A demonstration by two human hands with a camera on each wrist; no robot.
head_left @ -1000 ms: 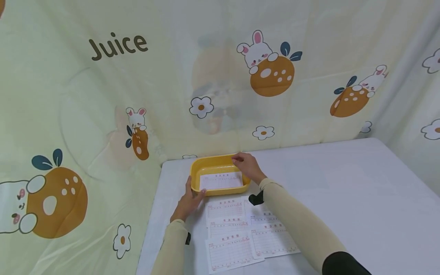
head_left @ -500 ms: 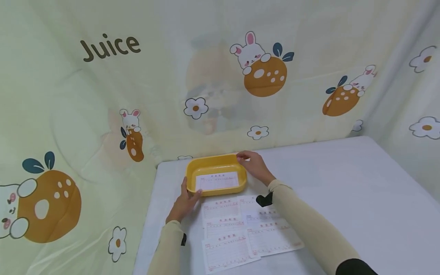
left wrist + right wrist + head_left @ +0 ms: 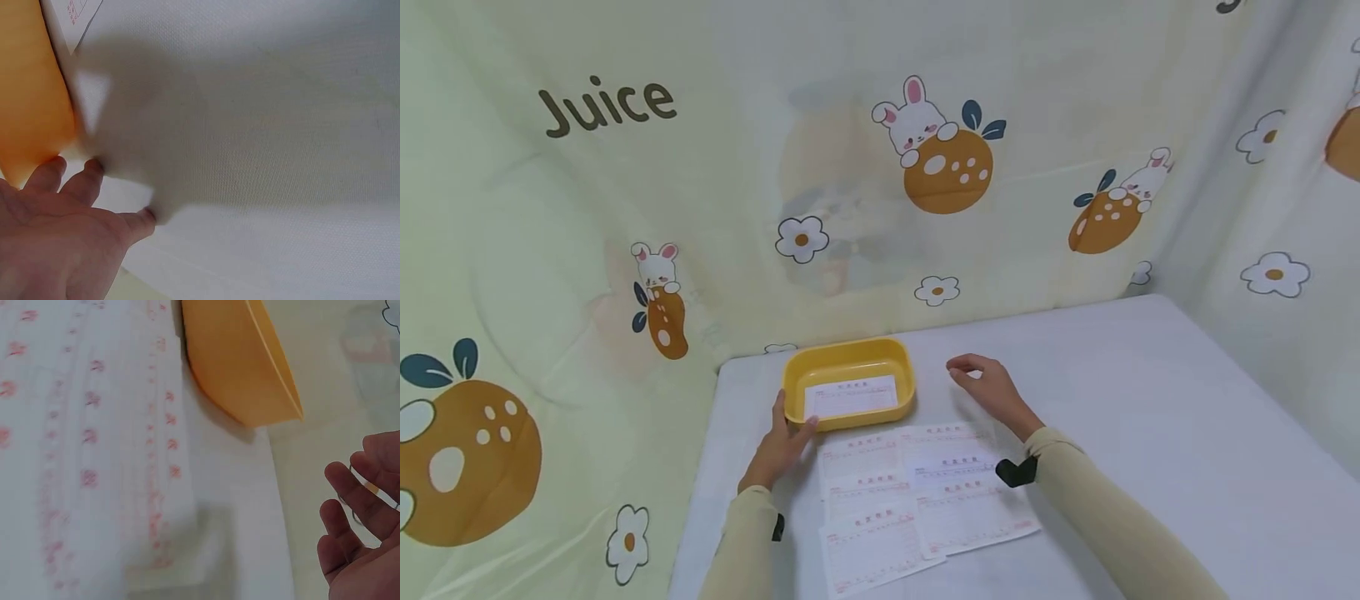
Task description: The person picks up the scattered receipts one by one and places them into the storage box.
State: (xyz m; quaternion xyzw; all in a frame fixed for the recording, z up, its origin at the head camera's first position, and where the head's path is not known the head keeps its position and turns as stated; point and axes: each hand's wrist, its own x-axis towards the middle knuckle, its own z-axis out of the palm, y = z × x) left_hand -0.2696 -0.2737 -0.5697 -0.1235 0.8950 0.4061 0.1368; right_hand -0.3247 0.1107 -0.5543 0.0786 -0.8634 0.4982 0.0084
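Near the far left corner of the white-covered bench, the left hand lies at the near left corner of a single yellow rectangular tray with rounded corners, its thumb against the near side and its extended fingers along the left wall, touching rather than wrapped round it. A strip of bench separates this hand from the left edge. Inside the tray, toward its near wall, lies one white printed paper form. The tray's far wall is close to the bench's far edge. Just in front of the tray, six white printed paper slips overlap in two columns of three. Right of the tray and apart from it, the right hand hovers with fingers loosely bent, holding nothing. Beyond it, bench surface runs broadly to the right edge.
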